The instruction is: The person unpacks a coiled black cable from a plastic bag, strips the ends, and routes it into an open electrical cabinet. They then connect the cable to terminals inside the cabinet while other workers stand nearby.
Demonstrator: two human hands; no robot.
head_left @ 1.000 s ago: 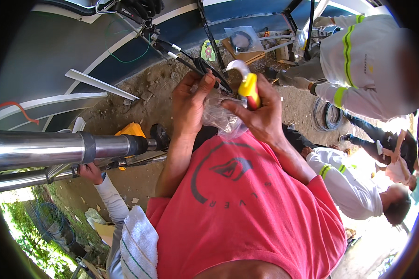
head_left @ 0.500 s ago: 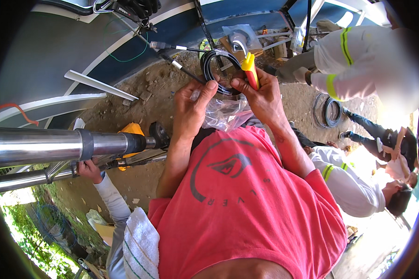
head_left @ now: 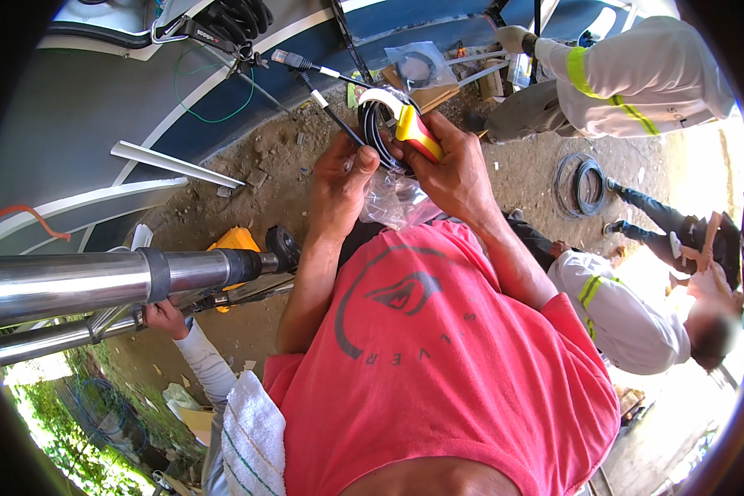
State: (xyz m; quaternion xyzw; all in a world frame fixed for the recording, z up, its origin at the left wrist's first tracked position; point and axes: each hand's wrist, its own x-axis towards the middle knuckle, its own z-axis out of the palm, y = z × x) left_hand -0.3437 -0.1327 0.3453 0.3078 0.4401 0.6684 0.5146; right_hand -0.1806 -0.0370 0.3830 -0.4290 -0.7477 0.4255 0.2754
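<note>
My left hand is closed on a small coil of black cable, thumb pressed on its near side. Two cable ends stick out at the upper left; one carries a network plug, and both have white sleeves. My right hand grips a hook-bladed knife by its red and yellow handle. Its pale curved blade lies over the top of the coil, apparently hooked around part of it. The right fingertips also meet the coil. A crumpled clear plastic bag hangs below my hands.
Thick metal tubes cross at left, where another person's hand holds on. Co-workers in white shirts are at right. A larger black cable coil lies on the dirt ground. A bagged coil and a white metal strip lie farther off.
My right hand has swung the knife leftward and tilted it, bringing the blade from beside the coil to over it. The co-worker at upper right has shifted and reached farther away.
</note>
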